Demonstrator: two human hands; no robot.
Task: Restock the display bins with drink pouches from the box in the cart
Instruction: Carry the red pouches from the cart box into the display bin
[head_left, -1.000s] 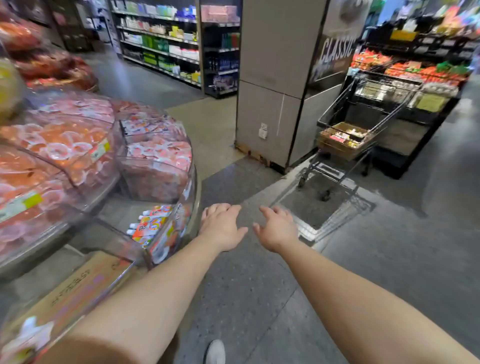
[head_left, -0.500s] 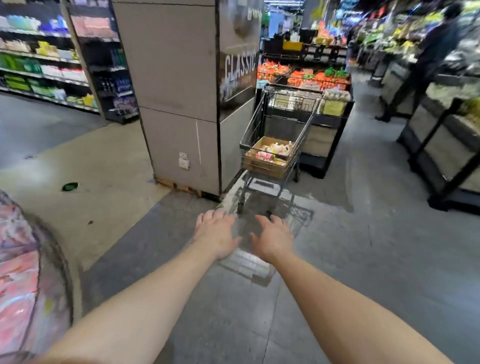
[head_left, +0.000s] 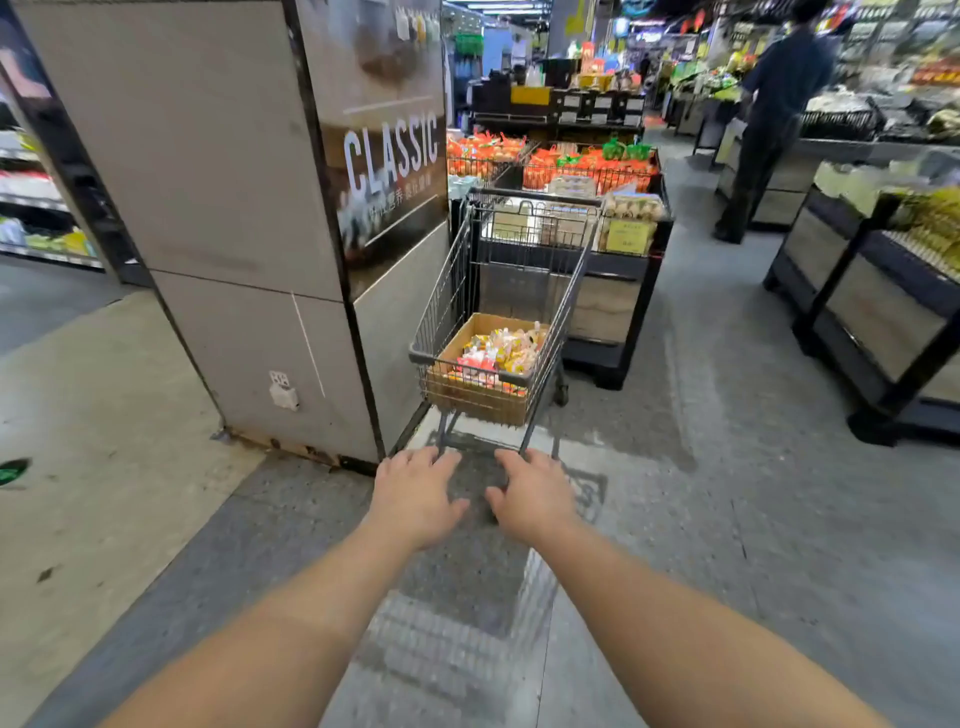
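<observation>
Fingers straight and loosely spread on both hands, palms down, holding nothing. Left hand (head_left: 415, 496) and right hand (head_left: 532, 499) out in front at the same height, side by side and apart, short of the cart (head_left: 498, 291).

Ahead, in the cart's basket beside the grey pillar (head_left: 208, 182): the cardboard box (head_left: 480, 400), open on top, heaped with drink pouches (head_left: 498, 351).

Probably the walk back for another load. Best to close in square to the near end, reach over the rim and down, and gather a handful by the pouch bodies (loose and slippery by the look, so no overfilling).

Against half a second ago: cart larger and nearer the middle of the view, the display bin gone from the left edge, hands much as before.
</observation>
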